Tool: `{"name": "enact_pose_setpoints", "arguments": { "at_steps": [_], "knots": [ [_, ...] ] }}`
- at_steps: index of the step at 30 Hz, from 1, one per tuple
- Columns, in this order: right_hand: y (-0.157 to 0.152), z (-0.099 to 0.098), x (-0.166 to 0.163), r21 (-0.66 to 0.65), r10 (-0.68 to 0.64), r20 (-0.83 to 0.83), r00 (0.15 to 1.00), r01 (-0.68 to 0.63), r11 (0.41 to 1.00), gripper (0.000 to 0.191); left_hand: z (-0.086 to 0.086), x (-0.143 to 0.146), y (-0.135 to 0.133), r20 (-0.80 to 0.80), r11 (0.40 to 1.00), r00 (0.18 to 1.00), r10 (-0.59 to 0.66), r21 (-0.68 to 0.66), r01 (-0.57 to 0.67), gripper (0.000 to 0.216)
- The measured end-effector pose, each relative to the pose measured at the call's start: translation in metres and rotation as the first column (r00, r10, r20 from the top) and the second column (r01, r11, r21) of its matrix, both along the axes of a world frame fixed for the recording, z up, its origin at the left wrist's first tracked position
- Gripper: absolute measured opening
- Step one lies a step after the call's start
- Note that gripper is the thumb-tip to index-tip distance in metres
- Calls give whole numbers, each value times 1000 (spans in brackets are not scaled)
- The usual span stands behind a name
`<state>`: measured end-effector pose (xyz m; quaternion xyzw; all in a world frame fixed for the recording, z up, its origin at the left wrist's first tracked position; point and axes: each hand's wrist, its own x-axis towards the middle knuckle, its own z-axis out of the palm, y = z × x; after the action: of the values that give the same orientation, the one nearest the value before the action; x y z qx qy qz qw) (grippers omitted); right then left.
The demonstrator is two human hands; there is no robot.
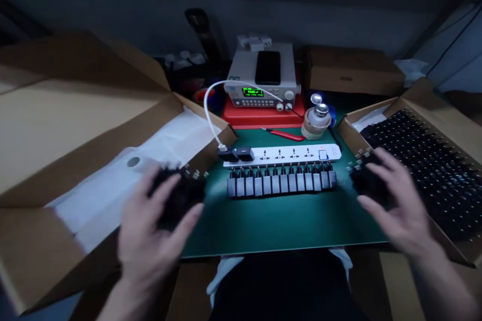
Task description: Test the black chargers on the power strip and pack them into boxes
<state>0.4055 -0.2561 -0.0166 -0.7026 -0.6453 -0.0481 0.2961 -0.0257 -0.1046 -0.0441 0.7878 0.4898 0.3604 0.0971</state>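
My left hand (156, 225) is wrapped round a bunch of black plug adapters (178, 193), prongs pointing away, over the near edge of the left cardboard box (124, 125). Beside the right box (467, 130), my right hand (399, 205) grips another bunch of black plug adapters (369, 180). Both hands are blurred by motion. Between them a row of black plug adapters (280, 183) lies side by side on the green mat (282, 223). Behind the row is a white power strip (271, 154), with two black adapters plugged in at its left end.
A grey test meter (259, 95) showing PASS stands on a red tray (241, 118), a phone (268, 67) on top. Red-handled cutters (286, 135) and a pump bottle (317, 118) sit in front. Rows of black adapters (425, 170) fill the right box; white wrapping (131, 180) lines the left.
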Motion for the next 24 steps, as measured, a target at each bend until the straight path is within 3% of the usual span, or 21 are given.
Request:
{"name": "enact_pose_setpoints", "arguments": {
  "at_steps": [4,6,10,13,18,21,24],
  "knots": [
    [-4,-62,-9,-81,-164,112,980,174,981,47,-45,3,-16,-312,988,939,145,-1,-153,62],
    [-3,-79,-7,-108,-231,184,955,253,961,54,-57,6,-17,-384,981,906,176,-12,-195,69],
    [13,-78,0,-166,-274,266,924,324,932,73,-54,17,-1,-456,978,873,174,-19,-206,74],
    [21,-74,1,-188,-269,294,917,331,925,73,-48,21,9,-495,987,861,114,-45,-156,70],
    [13,-85,-2,-64,-239,234,942,260,963,68,-48,19,7,-435,998,899,49,-11,-59,73],
    [12,-94,-3,-80,-184,220,958,206,975,75,-51,26,9,-411,1000,911,-25,-7,25,74],
    [13,-96,-5,-120,-168,238,957,201,972,77,-53,40,11,-435,1000,900,-27,0,30,79]
  ]
}}
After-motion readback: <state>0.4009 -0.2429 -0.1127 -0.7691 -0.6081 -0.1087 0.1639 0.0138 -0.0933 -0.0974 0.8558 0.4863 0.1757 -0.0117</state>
